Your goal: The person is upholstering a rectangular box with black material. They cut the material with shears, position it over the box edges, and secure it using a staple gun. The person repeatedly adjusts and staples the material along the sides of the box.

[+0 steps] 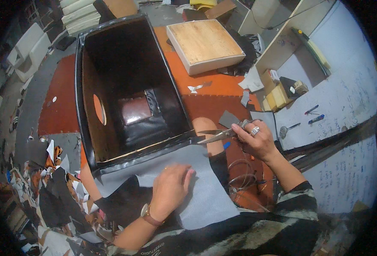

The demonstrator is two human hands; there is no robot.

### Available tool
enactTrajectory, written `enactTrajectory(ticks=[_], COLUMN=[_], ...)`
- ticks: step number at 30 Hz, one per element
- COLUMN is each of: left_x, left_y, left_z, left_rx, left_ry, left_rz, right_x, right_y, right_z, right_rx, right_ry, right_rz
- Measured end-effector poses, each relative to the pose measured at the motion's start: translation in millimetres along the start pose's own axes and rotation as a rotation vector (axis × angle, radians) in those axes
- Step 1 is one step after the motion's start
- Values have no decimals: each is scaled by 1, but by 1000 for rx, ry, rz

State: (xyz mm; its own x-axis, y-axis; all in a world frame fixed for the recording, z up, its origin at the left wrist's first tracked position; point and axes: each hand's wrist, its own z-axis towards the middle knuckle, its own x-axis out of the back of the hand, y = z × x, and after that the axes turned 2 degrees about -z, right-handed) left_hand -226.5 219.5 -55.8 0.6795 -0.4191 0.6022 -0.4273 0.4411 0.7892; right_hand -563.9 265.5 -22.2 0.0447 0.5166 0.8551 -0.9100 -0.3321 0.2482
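Observation:
A pair of metal scissors [218, 135] is gripped in my right hand [256, 138]. Their blades point left, at the near right corner of a box covered in black leatherette [177, 91]. Over that box's near edge hangs a grey-backed sheet [209, 198], spread across my lap. My left hand [171, 187] rests on this sheet, its fingers bent together and slightly blurred; what lies under them is hidden. The box lies with its open side up, showing a dark interior, a round hole in one wall and a brown square patch.
A padded panel with a wooden face [207, 42] lies beyond the box on an orange-brown surface [205, 102]. Fabric scraps [60, 196] pile up at the left. On the right, pens [315, 117] and yellow blocks [278, 96] sit on a white written-on board [346, 98]. Clear tubing [242, 177] coils beside my right forearm.

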Motion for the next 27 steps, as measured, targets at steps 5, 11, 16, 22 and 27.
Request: enactTrajectory(ticks=[5, 11, 16, 22, 27], left_x=[0, 4, 3, -4, -3], left_y=[-6, -15, -20, -21, -22], left_z=[37, 66, 74, 76, 76], left_rx=[-154, -175, -225, -222, -212], left_ry=[258, 130, 133, 169, 166], left_rz=[233, 298, 342, 359, 341], right_x=[8, 2, 4, 2, -2], right_y=[-3, -14, -15, -15, -16], right_z=[-2, -2, 1, 3, 1], right_rx=[78, 73, 61, 86, 85], right_ry=[-33, -90, -129, -121, -142], right_rz=[-77, -122, -116, -117, -122])
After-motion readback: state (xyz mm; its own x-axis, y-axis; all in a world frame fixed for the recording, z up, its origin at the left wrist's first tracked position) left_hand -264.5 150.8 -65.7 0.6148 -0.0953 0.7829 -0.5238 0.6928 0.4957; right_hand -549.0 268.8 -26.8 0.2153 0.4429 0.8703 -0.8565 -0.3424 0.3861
